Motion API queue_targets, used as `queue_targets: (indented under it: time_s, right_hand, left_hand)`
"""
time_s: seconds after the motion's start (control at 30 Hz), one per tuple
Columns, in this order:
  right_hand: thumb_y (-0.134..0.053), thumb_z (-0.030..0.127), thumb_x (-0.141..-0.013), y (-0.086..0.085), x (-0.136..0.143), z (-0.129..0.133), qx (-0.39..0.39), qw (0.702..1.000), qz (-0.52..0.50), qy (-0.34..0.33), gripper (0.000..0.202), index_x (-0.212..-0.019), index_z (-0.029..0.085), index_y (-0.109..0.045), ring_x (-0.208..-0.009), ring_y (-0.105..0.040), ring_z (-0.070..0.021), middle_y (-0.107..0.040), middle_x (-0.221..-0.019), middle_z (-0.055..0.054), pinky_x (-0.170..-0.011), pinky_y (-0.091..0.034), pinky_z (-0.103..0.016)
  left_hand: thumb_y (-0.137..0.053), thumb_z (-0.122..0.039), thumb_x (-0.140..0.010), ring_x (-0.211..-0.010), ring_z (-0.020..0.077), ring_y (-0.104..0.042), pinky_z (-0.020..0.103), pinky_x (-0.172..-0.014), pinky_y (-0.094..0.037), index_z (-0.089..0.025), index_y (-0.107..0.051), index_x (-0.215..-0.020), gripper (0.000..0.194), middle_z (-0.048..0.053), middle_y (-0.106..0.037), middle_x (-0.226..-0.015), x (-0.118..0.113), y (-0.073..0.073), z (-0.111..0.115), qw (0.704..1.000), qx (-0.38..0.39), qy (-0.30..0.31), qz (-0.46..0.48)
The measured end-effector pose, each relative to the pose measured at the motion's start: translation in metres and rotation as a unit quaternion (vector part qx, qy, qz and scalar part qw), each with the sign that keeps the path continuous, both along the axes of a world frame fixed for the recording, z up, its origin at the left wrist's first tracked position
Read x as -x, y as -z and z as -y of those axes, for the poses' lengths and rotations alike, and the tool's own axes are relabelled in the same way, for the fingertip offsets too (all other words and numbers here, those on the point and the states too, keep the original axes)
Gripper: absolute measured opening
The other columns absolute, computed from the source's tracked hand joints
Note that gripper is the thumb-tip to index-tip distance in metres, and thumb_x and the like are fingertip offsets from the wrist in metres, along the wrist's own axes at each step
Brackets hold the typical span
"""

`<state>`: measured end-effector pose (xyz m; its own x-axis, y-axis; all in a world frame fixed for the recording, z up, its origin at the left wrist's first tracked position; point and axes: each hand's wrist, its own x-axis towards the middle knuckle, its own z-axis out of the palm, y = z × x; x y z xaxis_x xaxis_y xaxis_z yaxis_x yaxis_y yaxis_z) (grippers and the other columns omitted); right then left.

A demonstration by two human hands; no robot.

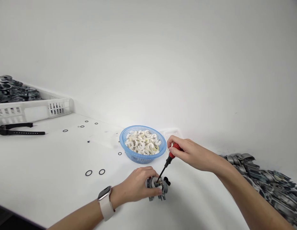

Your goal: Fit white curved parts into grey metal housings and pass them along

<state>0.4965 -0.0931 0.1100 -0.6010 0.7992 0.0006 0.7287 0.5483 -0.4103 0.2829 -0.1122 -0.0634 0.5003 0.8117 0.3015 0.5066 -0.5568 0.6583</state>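
Observation:
A small grey metal carburetor (164, 190) rests on the white table, with a white part inside and a black piece jutting from its right side. My left hand (141, 184), a watch on its wrist, grips the body from the left with fingers behind and thumb in front. Pinched by its red handle in my right hand (188, 150) is a screwdriver (167, 162). It slants down to the left, and its tip reaches into the top of the carburetor. The exact contact of the tip is too small to make out.
Behind my hands stands a blue basket (123, 147) of white C-shaped floats. Grey metal parts (270, 183) are heaped on the right. A white crate (35, 111) of dark parts and a black strap watch (26, 133) lie far left. Black rings (101, 172) are scattered on the table.

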Motion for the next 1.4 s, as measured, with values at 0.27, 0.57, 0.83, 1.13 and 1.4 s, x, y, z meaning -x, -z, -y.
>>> queue_targets:
  time_s: [0.27, 0.57, 0.83, 1.13, 1.4]
  right_hand:
    - [-0.039, 0.037, -0.103, -0.003, 0.002, 0.004, -0.013, 1.000, 0.025, -0.013, 0.016, -0.096, 0.027, -0.050, -0.064, -0.041, -0.0142, -0.054, -0.075, 0.004, -0.056, -0.030, -0.027]
    - [-0.041, 0.035, -0.102, -0.001, 0.006, 0.001, -0.017, 1.000, 0.012, -0.015, 0.016, -0.091, 0.026, -0.049, -0.067, -0.042, -0.0148, -0.054, -0.078, 0.004, -0.057, -0.030, -0.027]
    - [-0.042, 0.041, -0.102, 0.007, 0.000, 0.000, -0.015, 0.999, -0.031, 0.008, 0.023, -0.090, 0.024, -0.052, -0.065, -0.046, -0.0144, -0.058, -0.075, 0.003, -0.058, -0.034, -0.027]
    - [-0.042, 0.038, -0.102, 0.007, 0.000, 0.009, -0.034, 0.999, -0.027, 0.016, 0.020, -0.092, 0.026, -0.054, -0.065, -0.048, -0.0132, -0.065, -0.081, 0.004, -0.057, -0.034, -0.025]
    - [-0.052, 0.054, -0.096, 0.029, -0.051, -0.002, -0.092, 0.952, -0.246, 0.159, 0.030, -0.092, 0.024, -0.056, -0.062, -0.043, -0.0138, -0.054, -0.071, 0.002, -0.055, -0.035, -0.024]
  left_hand:
    - [-0.071, -0.057, -0.090, -0.086, 0.0181, -0.062, 0.026, -0.076, -0.042, -0.021, -0.069, -0.096, 0.036, 0.000, -0.068, -0.095, 0.002, 0.002, -0.001, 1.000, -0.001, 0.003, 0.004]
    - [-0.072, -0.058, -0.089, -0.086, 0.0182, -0.062, 0.026, -0.077, -0.043, -0.021, -0.070, -0.095, 0.038, 0.000, -0.069, -0.095, 0.002, 0.002, -0.002, 1.000, 0.008, 0.009, 0.015]
    - [-0.073, -0.057, -0.089, -0.088, 0.0192, -0.063, 0.027, -0.079, -0.044, -0.023, -0.072, -0.098, 0.036, 0.001, -0.070, -0.096, 0.002, 0.000, -0.001, 1.000, 0.012, 0.013, 0.021]
    - [-0.073, -0.058, -0.088, -0.088, 0.0201, -0.064, 0.027, -0.081, -0.045, -0.022, -0.074, -0.101, 0.038, 0.002, -0.071, -0.097, 0.003, 0.000, -0.001, 0.999, 0.023, 0.014, 0.025]
    - [-0.073, -0.051, -0.090, -0.098, 0.0228, -0.064, 0.030, -0.089, -0.047, -0.028, -0.073, -0.120, 0.038, 0.004, -0.071, -0.108, 0.005, -0.001, -0.001, 0.999, 0.029, 0.034, 0.026]
